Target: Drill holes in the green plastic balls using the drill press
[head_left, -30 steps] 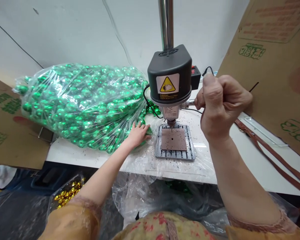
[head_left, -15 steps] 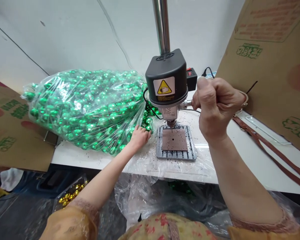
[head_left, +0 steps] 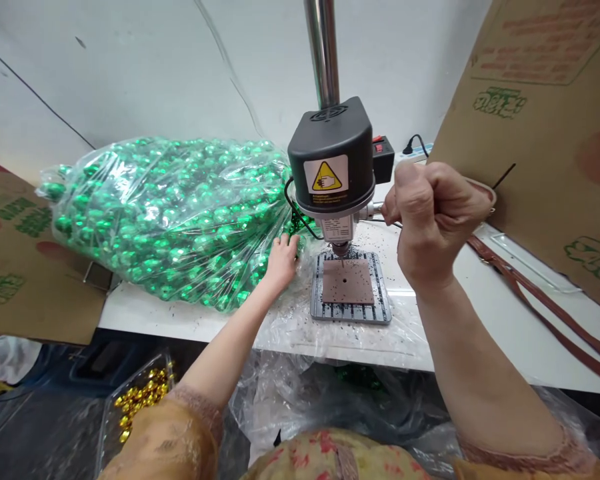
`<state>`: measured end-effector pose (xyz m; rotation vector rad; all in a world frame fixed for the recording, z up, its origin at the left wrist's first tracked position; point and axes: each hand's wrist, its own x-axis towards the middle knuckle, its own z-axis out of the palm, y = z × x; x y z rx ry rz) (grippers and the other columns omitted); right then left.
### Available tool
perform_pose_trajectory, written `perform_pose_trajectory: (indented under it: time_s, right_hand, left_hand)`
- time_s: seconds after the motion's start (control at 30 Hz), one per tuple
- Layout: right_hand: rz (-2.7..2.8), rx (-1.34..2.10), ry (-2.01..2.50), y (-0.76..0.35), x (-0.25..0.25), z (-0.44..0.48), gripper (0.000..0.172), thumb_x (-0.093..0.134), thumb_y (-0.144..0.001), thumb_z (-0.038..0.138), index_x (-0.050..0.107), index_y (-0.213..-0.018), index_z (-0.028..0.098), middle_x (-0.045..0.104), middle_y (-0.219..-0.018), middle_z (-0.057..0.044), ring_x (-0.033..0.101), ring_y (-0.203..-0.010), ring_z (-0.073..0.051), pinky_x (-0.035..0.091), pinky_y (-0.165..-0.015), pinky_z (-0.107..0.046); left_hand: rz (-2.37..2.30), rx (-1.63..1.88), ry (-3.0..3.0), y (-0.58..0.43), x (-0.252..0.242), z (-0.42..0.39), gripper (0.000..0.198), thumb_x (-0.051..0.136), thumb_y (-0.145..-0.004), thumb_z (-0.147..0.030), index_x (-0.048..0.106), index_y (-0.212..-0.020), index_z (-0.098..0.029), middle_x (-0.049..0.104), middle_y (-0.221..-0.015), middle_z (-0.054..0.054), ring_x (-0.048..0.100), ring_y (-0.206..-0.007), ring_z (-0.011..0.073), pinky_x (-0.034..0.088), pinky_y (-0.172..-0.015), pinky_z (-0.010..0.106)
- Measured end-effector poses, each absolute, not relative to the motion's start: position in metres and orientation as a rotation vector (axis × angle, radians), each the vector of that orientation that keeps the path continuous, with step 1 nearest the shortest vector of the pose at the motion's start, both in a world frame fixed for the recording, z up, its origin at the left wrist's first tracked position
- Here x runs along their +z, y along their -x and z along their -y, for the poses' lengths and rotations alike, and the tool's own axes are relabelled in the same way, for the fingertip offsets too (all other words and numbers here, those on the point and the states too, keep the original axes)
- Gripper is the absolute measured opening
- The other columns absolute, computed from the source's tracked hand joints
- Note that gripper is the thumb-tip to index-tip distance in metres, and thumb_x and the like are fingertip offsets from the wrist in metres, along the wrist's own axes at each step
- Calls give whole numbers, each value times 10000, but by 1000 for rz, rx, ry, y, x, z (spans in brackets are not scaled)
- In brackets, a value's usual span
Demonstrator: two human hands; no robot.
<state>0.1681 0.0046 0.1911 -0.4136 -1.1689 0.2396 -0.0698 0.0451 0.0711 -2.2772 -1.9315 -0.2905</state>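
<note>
A small bench drill [head_left: 331,160] with a black head stands on a steel column above a slotted base plate [head_left: 351,287] that carries a brown pad with a hole. My right hand [head_left: 433,217] is closed in a fist around the drill's feed handle, to the right of the head. My left hand [head_left: 282,261] reaches into the mouth of a big clear plastic bag of shiny green beads [head_left: 170,210], fingers among the beads beside the base plate. What the fingers hold is hidden.
The white table [head_left: 505,327] is sprinkled with dark chips. Cardboard sheets stand at the right [head_left: 550,127] and left [head_left: 25,267]. A brown strap [head_left: 545,307] lies at the right. A tray of gold beads [head_left: 140,397] sits below the table edge. Loose plastic hangs in front.
My left hand has slid a little up and back, deeper into the bag's mouth. My right fist stays on the handle, slightly lower. The view shifted a bit.
</note>
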Motion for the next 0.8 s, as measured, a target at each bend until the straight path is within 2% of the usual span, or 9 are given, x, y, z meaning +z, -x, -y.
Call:
perform_pose_trajectory:
  time_s: [0.13, 0.23, 0.3, 0.4, 0.57, 0.67, 0.73, 0.8]
  right_hand:
    - [1191, 242, 416, -169, 190, -5, 536, 628, -986, 411, 326, -589, 213, 350, -526, 41, 357, -481, -78, 283, -525, -320]
    - [1188, 213, 433, -169, 189, -5, 521, 616, -996, 387, 334, -593, 214, 359, -521, 42, 384, -479, -75, 297, -512, -312]
    - [1183, 202, 443, -169, 189, -4, 519, 614, -996, 385, 333, -594, 217, 363, -517, 42, 390, -474, -78, 291, -505, -317]
    - [1171, 221, 458, -168, 189, -3, 527, 613, -992, 413, 323, -595, 223, 359, -521, 37, 376, -474, -86, 288, -509, -332]
    - [1198, 234, 468, -170, 188, -4, 544, 614, -980, 478, 325, -591, 232, 350, -530, 33, 369, -490, -99, 298, -518, -340]
    - [1205, 219, 429, -171, 187, -5, 536, 615, -985, 431, 318, -590, 226, 370, -523, 37, 365, -475, -96, 277, -501, -336]
    - [1210, 218, 395, -171, 187, -5, 521, 611, -991, 391, 319, -594, 224, 355, -525, 40, 353, -469, -92, 264, -501, -333]
    - [1216, 225, 391, -171, 187, -5, 511, 604, -994, 399, 321, -605, 227, 324, -539, 43, 337, -478, -87, 266, -512, -327]
  left_hand:
    - [1773, -822, 2256, 74, 79, -16, 637, 623, -920, -137, 508, -1530, -280, 562, -1318, 145, 597, -1209, 332, 510, -1032, 471]
    - [1805, -1165, 2277, 69, 85, 4, 525, 679, -923, -244, 595, -1440, -282, 606, -1197, 103, 640, -1096, 280, 553, -950, 418]
    - [1913, -1536, 2320, 61, 87, 13, 456, 727, -913, -341, 631, -1352, -265, 643, -1124, 77, 663, -971, 230, 584, -839, 363]
    - [2094, -2132, 2428, 47, 84, 20, 480, 756, -894, -480, 619, -1297, -259, 682, -1092, 58, 686, -844, 182, 606, -721, 325]
    - [2311, -2694, 2347, 32, 69, 19, 561, 769, -860, -569, 579, -1283, -252, 716, -1051, 64, 729, -802, 185, 641, -761, 382]
    - [2288, -2714, 2332, 31, 64, 18, 582, 815, -816, -572, 540, -1220, -255, 718, -1030, 53, 727, -831, 196, 633, -783, 394]
    - [2236, -2427, 2398, 32, 63, 20, 571, 878, -762, -514, 536, -1135, -251, 696, -976, 24, 704, -840, 188, 612, -793, 371]
    - [2104, -1941, 2500, 32, 64, 25, 532, 926, -714, -423, 562, -1057, -240, 674, -954, 16, 681, -899, 203, 584, -838, 361]
